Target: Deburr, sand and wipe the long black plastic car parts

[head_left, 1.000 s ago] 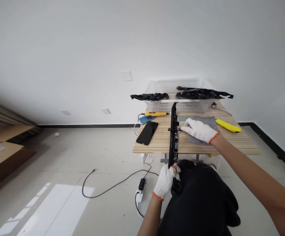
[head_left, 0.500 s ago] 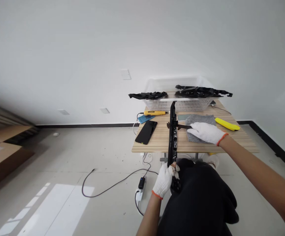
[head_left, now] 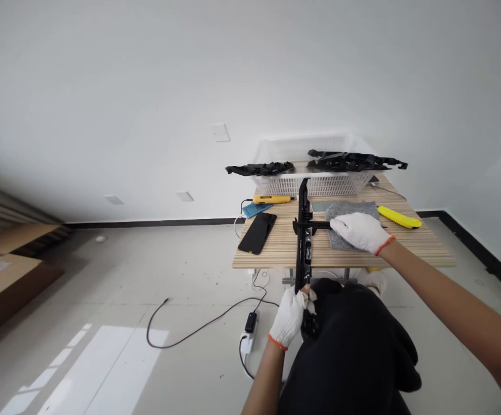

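Note:
A long black plastic part (head_left: 302,248) runs from near my lap out over the table, its far tip close to the basket. My left hand (head_left: 291,314), in a white knit glove with an orange cuff, is closed around its near end. In my gloved right hand (head_left: 358,230) is a black caliper (head_left: 321,225), held crosswise. The caliper's jaws sit on either side of the part, near its middle; I cannot tell whether both touch it. Beneath my right hand lies a grey cloth (head_left: 341,240).
A white basket (head_left: 276,185) with several black plastic parts (head_left: 349,161) stands against the wall. On the wooden table (head_left: 285,256) lie a black phone (head_left: 257,233), a yellow-orange tool (head_left: 271,199), a blue item (head_left: 256,210) and a yellow utility knife (head_left: 399,218). Cables (head_left: 198,329) cross the floor.
The caliper has turned from slightly tilted to nearly square across the black part, my right hand shifting slightly left and toward the wall. My left hand keeps its hold.

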The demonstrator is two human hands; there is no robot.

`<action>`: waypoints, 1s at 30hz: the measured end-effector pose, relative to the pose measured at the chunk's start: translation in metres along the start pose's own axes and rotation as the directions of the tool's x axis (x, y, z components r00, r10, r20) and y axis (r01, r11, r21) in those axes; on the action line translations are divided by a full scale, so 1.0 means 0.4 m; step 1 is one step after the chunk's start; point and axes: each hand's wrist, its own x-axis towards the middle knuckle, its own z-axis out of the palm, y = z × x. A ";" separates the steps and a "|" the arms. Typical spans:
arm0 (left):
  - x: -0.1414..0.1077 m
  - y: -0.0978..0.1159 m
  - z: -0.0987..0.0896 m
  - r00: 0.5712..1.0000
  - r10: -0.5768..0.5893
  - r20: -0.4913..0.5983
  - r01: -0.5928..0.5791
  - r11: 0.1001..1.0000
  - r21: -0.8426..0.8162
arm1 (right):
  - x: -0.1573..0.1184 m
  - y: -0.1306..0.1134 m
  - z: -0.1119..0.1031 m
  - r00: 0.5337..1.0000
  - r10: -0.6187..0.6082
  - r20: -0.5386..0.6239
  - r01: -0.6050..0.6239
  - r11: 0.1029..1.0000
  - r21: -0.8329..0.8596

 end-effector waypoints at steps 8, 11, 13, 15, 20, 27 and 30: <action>0.006 -0.013 -0.004 1.000 -0.022 0.005 0.022 1.000 -0.001 | -0.006 -0.008 0.015 0.999 0.022 -0.050 -0.026 0.997 -0.073; 0.004 -0.014 -0.003 1.000 -0.012 -0.003 0.011 1.000 -0.014 | -0.004 -0.009 0.018 0.999 0.028 -0.045 -0.032 0.995 -0.097; 0.002 -0.015 -0.002 1.000 -0.022 0.000 0.022 0.999 -0.024 | -0.001 -0.009 0.019 0.999 0.035 -0.037 -0.039 0.994 -0.104; 0.003 -0.017 -0.002 1.000 -0.029 0.006 0.029 0.999 -0.031 | 0.000 -0.009 0.019 0.999 0.038 -0.032 -0.041 0.994 -0.106; 0.002 -0.025 -0.024 0.998 0.009 0.067 -0.013 0.998 0.064 | -0.005 -0.012 0.024 0.998 0.037 -0.050 -0.043 0.992 -0.120; -0.073 -0.002 -0.052 0.990 0.058 0.129 -0.078 0.986 0.150 | -0.051 -0.022 0.052 0.973 -0.005 -0.229 -0.014 0.997 -0.081; -0.100 0.006 -0.049 0.997 0.037 0.071 -0.049 0.984 0.170 | -0.080 -0.019 0.061 0.941 -0.026 -0.338 0.023 1.000 -0.014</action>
